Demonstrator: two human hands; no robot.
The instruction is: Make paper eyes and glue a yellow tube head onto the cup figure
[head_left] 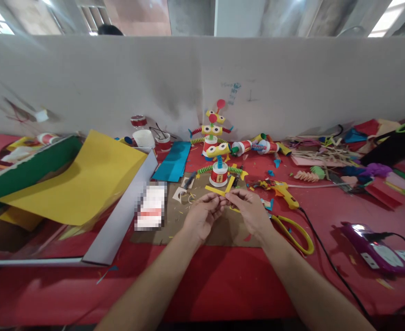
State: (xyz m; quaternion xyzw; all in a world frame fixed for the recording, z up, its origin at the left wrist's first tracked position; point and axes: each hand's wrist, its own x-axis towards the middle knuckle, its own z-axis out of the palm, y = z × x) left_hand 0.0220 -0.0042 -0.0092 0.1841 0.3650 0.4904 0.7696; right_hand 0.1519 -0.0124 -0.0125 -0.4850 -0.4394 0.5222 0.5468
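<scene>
Two narrow yellow paper strips (229, 185) meet at a corner between my fingertips and form a V. My left hand (205, 212) pinches near that corner from the left. From the right, my right hand (247, 207) is closed on the same joint, its thumb and forefinger together. Below both hands lies a brown cardboard sheet (154, 238) strewn with paper scraps. Just beyond the strips stands a paper-cup figure (219, 175) with green folded arms, a blue folded neck and a yellow head with eyes. More such figures stand behind it.
A yellow glue gun (287, 195) and yellow-handled scissors (300, 236) lie to the right, near a purple power strip (378, 248). At left is an open box (119, 220) holding yellow paper (92, 179). Blue paper (173, 161) lies behind. A white partition (119, 78) closes the back.
</scene>
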